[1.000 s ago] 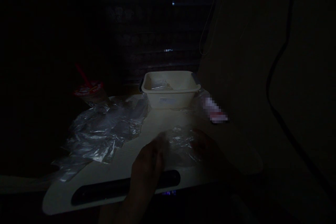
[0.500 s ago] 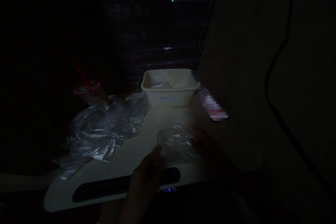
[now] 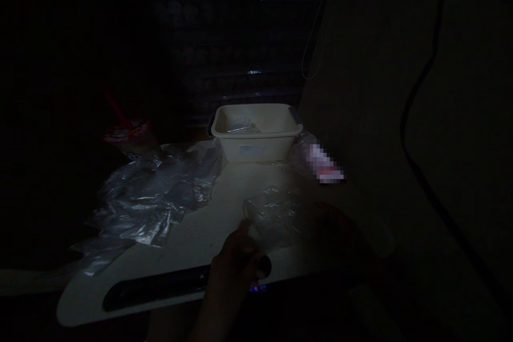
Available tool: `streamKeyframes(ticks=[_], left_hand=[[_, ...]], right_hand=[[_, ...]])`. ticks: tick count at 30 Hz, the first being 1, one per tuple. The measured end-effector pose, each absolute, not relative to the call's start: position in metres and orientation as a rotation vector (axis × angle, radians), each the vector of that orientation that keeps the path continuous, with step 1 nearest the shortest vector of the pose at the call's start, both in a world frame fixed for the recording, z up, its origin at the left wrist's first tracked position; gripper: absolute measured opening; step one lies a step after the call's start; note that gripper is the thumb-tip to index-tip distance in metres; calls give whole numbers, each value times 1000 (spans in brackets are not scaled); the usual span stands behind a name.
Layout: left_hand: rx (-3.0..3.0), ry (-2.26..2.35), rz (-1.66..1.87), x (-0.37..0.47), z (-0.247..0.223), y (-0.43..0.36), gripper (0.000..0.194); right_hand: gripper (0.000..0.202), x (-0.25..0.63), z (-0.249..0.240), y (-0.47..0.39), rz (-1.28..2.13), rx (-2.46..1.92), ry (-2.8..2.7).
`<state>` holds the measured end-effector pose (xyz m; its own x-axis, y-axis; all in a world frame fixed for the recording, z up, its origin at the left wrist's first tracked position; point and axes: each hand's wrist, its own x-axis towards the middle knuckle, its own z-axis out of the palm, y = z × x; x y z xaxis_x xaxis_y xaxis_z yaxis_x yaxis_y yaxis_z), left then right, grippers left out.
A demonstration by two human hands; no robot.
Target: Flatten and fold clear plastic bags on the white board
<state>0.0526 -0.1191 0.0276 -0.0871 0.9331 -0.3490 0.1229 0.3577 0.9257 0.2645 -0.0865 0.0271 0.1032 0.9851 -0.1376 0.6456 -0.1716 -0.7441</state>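
The picture is very dark. A clear plastic bag (image 3: 276,214) lies over the white table (image 3: 192,240) near its front. My left hand (image 3: 236,259) is closed on the bag's near left edge, above the dark slot in the tabletop. To the right of the bag is my right hand (image 3: 336,224), dim and blurred; its fingers cannot be made out well, nor whether they touch the plastic.
A cream tub (image 3: 256,147) with clear plastic inside stands at the back. Crumpled clear bags (image 3: 148,197) cover the table's left side, beside a cup (image 3: 134,141) with a red straw. A pixelated pinkish item (image 3: 326,164) lies right of the tub.
My right hand has shifted right, away from the middle of the clear bag. My left hand has moved slightly right, still at the bag's edge. The whole view has shifted a little.
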Motion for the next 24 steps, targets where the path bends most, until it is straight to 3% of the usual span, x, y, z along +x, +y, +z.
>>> streamKeyframes(ticks=[24], left_hand=[[914, 1161, 940, 78, 27, -120, 57]], right_hand=[[40, 258, 22, -84, 1031, -1774, -1396]])
